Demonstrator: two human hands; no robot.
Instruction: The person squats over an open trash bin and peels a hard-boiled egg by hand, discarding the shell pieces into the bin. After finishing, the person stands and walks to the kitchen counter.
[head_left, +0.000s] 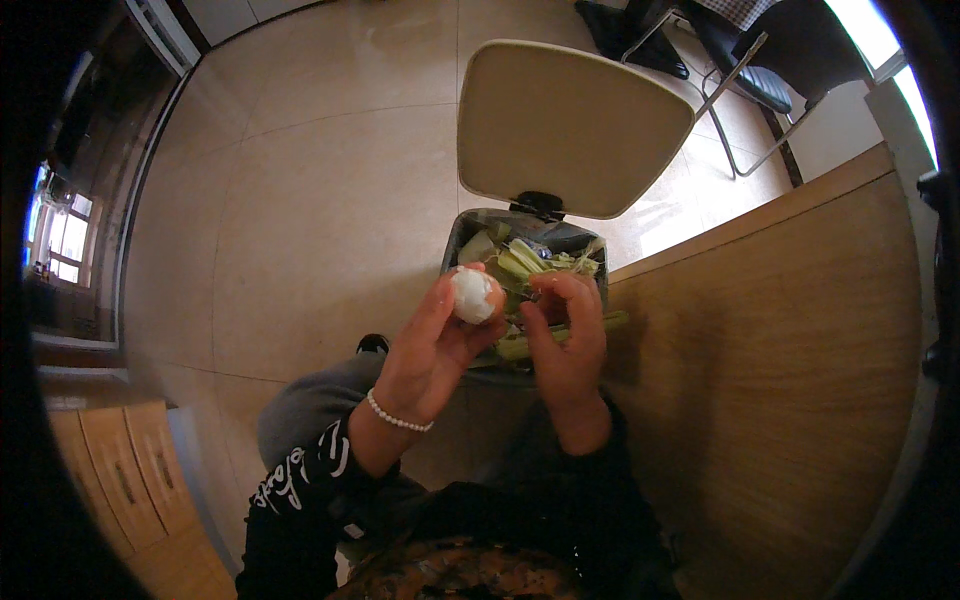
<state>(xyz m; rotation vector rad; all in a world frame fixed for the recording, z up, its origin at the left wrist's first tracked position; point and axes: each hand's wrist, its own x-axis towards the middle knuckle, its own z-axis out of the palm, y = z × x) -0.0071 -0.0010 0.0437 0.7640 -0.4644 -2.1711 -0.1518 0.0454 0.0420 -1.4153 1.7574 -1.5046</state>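
A partly peeled egg (475, 295), white where bare and brown where shell remains, sits in the fingers of my left hand (433, 345). To its right my right hand (568, 337) is raised, apart from the egg, with thumb and forefinger curled close together; whether a small bit of shell is between them I cannot tell. Both hands are over a lined trash bin (450, 251), which holds green vegetable stalks (523, 257) and other scraps. The bin's beige lid (574, 127) stands open beyond it.
A wooden panel (765, 352) rises close on the right of the bin. Beyond the lid is a metal-framed chair (750, 67). Wooden drawers (131, 472) stand at the lower left, and a glass door (97, 187) is at the far left. Tiled floor (322, 225) lies between.
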